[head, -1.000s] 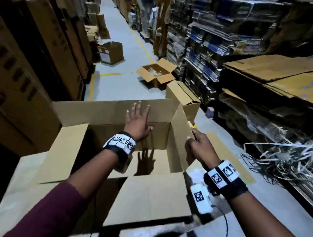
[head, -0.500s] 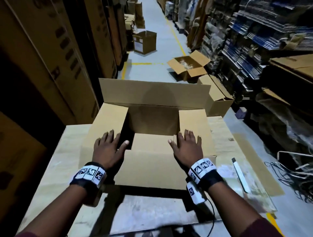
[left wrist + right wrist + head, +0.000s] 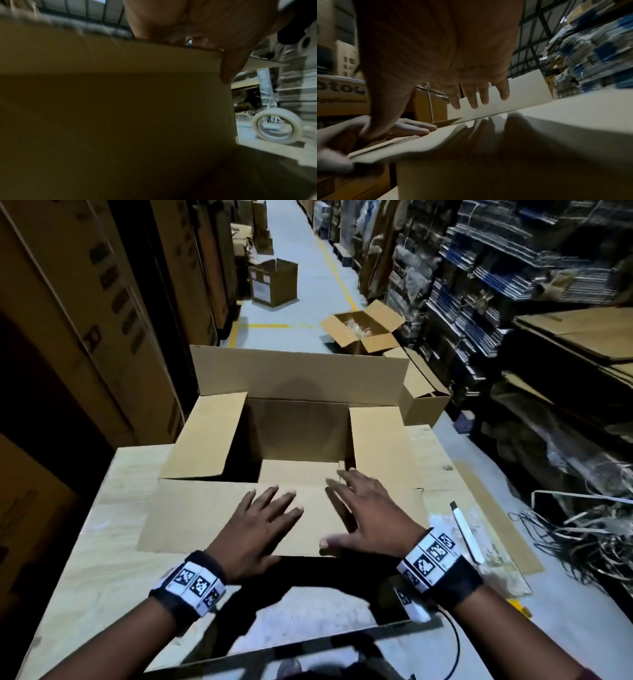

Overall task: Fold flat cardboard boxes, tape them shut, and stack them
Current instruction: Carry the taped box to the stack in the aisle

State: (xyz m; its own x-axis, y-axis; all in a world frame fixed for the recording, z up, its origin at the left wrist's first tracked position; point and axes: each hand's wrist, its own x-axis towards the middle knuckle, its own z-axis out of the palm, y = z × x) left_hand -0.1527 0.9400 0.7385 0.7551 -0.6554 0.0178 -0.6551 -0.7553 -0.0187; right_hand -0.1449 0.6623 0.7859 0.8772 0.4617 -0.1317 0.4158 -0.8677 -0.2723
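Nearby, a box cutter [image 3: 466, 534] lies right of the box [image 3: 294, 436].

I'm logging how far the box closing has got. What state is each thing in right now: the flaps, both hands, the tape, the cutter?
Near flap: folded down, both hands on it.
Side flaps: folded in.
Far flap: upright, open.
Left hand: flat, fingers spread.
Right hand: flat, fingers spread.
Tape roll: on edge, untouched.
Cutter: lying on the table.

A warehouse: an aisle [image 3: 294, 282] between racks [image 3: 496, 285] of flattened cardboard.
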